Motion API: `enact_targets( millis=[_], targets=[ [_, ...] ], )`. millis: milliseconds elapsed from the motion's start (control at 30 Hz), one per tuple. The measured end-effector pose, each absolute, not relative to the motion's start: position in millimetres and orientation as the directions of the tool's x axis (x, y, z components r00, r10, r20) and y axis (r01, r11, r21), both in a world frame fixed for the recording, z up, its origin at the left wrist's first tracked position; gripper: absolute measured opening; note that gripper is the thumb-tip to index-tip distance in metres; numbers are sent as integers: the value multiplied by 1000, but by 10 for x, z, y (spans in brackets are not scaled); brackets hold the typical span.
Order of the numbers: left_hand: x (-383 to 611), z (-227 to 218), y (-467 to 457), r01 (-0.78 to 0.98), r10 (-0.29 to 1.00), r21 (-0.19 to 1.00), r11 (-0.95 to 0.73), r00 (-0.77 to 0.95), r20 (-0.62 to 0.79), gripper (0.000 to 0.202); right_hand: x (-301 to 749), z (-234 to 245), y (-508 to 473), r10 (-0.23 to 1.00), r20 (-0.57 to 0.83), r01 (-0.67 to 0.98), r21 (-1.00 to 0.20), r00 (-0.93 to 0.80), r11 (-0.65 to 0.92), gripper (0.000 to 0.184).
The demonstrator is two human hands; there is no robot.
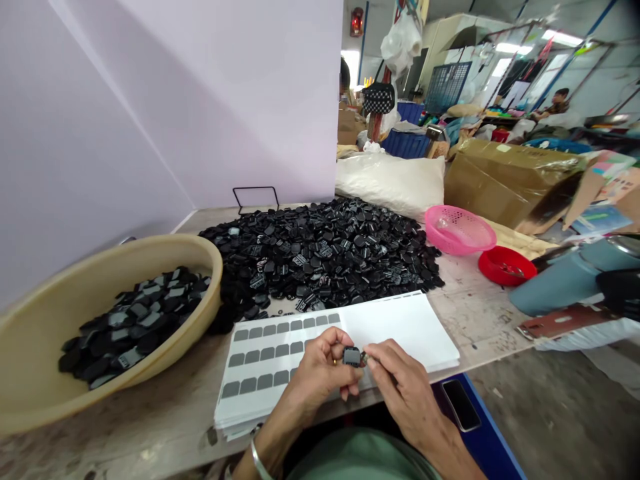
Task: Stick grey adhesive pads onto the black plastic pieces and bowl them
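With the small black-and-grey plastic piece (352,357) as the centre of the clock, the left hand (325,363) lies at nine o'clock, pinching that piece between thumb and curled fingers above the table's near edge. The right hand (403,380) comes in from four o'clock, thumb and forefinger drawn together at the piece's right edge; whether they pinch something tiny there, I cannot tell. Beneath the hands spreads a stack of white paper sheets (400,327), with rows of grey round-cornered shapes (267,353) at roughly nine to eleven. A broad heap of black plastic pieces (325,257) fills twelve o'clock, just beyond the paper. At nine stands a wide cream plastic basin (30,373) holding more black and grey pieces. A pink perforated plastic basket (437,230) sits past one o'clock, a round red plastic bowl (486,268) at two, and a dark-screened phone (461,405) toward four.
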State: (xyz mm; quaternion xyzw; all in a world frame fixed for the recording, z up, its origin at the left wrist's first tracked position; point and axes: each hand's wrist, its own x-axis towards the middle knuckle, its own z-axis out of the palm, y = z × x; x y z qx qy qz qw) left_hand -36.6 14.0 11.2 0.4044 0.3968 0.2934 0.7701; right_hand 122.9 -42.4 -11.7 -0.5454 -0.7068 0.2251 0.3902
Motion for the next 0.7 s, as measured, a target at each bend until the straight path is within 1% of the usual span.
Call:
enact_targets(
  millis=[167,400,500,567,633,700],
  targets=[
    [-359,36,121,-133,768,859,495,530,-360,35,1230,-146,-434,951,294,606,-739,-101,293,22],
    [-383,-7,101,-140,769,868,477,544,-335,37,1212,-161,-465,953,279,655,-699,-119,287,23],
    [-409,-52,93,-143,769,887,440,571,-289,27,1173,-149,-474,955,260,677,-677,-144,287,24],
    [-452,-69,108,-102,771,910,402,573,-277,23,1158,-137,-464,959,225,708,-648,-173,280,24],
    [-529,-51,155,-45,799,935,351,535,-274,23,1178,-120,-432,964,187,756,-599,-187,263,23],
    [-632,3,238,-11,870,960,278,427,-247,21,1235,-100,-373,977,162,811,-547,-141,208,23]
  ],
)
